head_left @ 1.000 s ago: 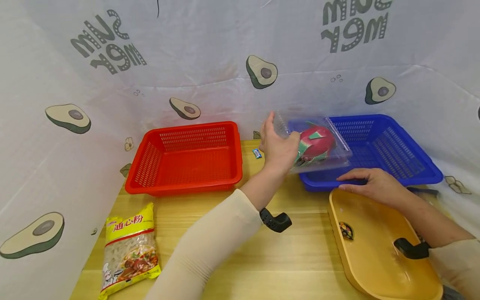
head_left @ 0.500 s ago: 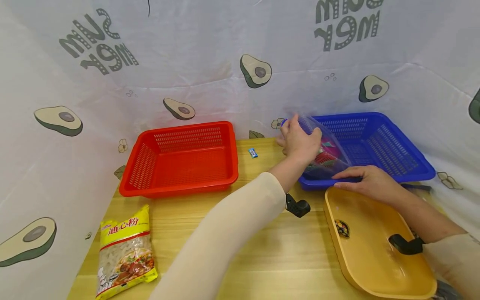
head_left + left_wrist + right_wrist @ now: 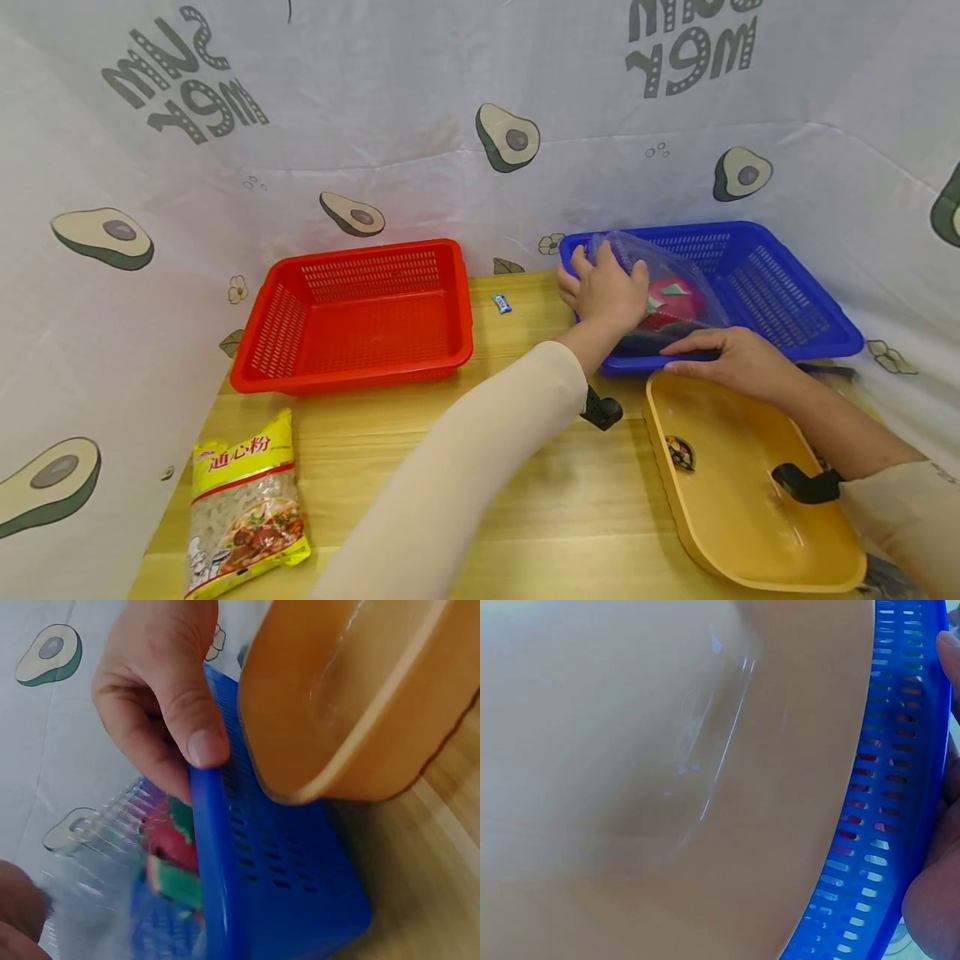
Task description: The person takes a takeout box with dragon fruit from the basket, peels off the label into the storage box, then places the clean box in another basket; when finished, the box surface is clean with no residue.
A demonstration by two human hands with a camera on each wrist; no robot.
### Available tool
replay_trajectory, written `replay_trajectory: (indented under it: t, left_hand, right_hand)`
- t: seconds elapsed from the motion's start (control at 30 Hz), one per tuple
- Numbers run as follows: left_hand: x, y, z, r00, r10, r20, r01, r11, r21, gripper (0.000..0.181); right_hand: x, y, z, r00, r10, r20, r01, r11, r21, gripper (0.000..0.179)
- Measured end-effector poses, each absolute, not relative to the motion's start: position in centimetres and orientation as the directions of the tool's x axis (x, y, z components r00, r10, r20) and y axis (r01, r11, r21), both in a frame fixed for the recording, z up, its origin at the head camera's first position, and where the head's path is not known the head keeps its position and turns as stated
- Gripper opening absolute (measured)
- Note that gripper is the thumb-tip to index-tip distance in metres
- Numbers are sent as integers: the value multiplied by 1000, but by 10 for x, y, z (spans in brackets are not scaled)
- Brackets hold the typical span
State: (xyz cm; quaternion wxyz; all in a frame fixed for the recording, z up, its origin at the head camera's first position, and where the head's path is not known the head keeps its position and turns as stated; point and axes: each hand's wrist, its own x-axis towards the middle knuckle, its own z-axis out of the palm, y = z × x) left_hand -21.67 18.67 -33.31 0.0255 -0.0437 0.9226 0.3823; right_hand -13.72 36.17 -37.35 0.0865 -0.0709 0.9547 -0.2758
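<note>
A clear plastic bag lies inside the near left part of the blue basket. In it is a red-and-green thing that looks like a dragon fruit. My left hand is over the bag at the basket's left end, fingers spread; in the left wrist view its blurred fingers show beside the bag. My right hand pinches the basket's near rim, thumb outside and fingers inside. Below that hand is a yellow-orange tray, its far end close to the basket.
A red basket stands at the back left. A yellow bag of pasta lies at the front left of the wooden table. One small blue-and-white packet lies between the baskets. Cloth walls enclose the back and sides.
My left hand has moved right and lowered the clear bag into the blue basket; its fingers have since spread. My right hand has stayed on the rim. The head view has shifted slightly.
</note>
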Motion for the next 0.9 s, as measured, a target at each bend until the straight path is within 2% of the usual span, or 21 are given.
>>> replay_trajectory:
  t: [0.1, 0.17, 0.23, 0.5, 0.67, 0.9]
  left_hand:
    - [-218, 178, -339, -989, -38, -143, -119, 780, 614, 60]
    - [-217, 168, -343, -984, -15, -175, -122, 776, 619, 58]
    - [-214, 156, -349, -986, 20, -165, -97, 736, 670, 54]
    - [-174, 110, -365, -988, 155, 10, 97, 565, 819, 46]
    - [-137, 87, -375, -978, 200, 63, 152, 469, 870, 44]
    - [-95, 42, -399, -969, 183, 167, 239, 524, 818, 42]
  right_hand:
    - [-140, 360, -373, -974, -176, -141, -75, 844, -531, 40]
    - [-141, 359, -373, -973, -170, -155, -64, 848, -526, 42]
    - [-142, 358, -373, -972, -165, -165, -56, 853, -520, 43]
    - [-142, 363, -373, -968, -175, -179, -63, 863, -502, 43]
    - [-138, 369, -375, -968, -182, -174, -71, 861, -504, 43]
    - [-132, 374, -378, -973, -172, -154, -72, 859, -506, 41]
